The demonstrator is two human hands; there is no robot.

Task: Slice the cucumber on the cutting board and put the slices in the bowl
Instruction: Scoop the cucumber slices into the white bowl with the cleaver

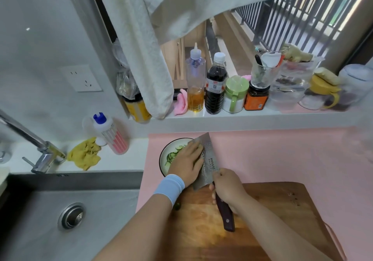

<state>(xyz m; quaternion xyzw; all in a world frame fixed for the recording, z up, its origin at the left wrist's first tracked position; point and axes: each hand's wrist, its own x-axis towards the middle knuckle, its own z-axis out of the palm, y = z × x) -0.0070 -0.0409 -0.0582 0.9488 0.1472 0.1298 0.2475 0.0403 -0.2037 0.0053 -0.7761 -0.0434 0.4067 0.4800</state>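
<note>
Cucumber slices [174,155] lie in the bowl [161,161], thin green-edged rounds heaped on its left half, just left of the left grip [187,162]. That grip hangs over the bowl with its fingers straight and laid flat against the left face of the knife [207,161]. It curls round nothing. The right grip [229,188] is wrapped tight round the knife's dark handle where it meets the blade. The blade is tilted on edge, its far end over the right rim of the bowl and its heel over the far edge of the cutting board [262,210].

A small dark green cucumber end [177,206] sits on the board just beside the left forearm, under a pale blue wristband [170,188].

The left grip and the blade cover the bowl's right half, so what lies there cannot be seen. Nor can I tell whether any slices are caught between the palm and the blade. The near edge of the board is cut off by the frame.

Bowl and board rest on a pink mat [282,154] on the bench [125,160], right of the sink [105,210].
</note>
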